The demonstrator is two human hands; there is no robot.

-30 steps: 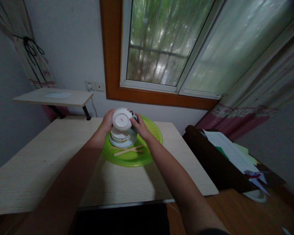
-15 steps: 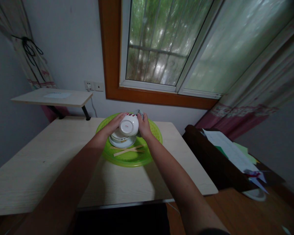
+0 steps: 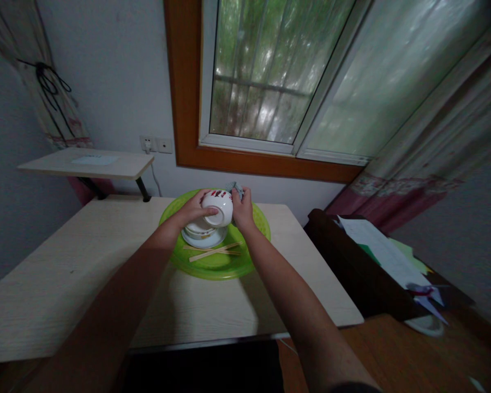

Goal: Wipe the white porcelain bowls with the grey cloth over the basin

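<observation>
A pale wooden table (image 3: 213, 305) carries a green tray (image 3: 221, 270) set back from its front edge. Just inside the tray's near rim lie crossed chopsticks (image 3: 207, 254); behind them, stacked dishes (image 3: 200, 236). Above these the left hand (image 3: 195, 210) grips a tilted white bowl (image 3: 223, 210), thumb across its base; the right hand (image 3: 242, 210) is closed on a grey cloth (image 3: 234, 188) at the bowl's right side, contact partly hidden. Best to hold the base firmly, keep cloth pressure light and stay low, clear of the stack. Beyond the tray's far rim is a window (image 3: 265, 71).
</observation>
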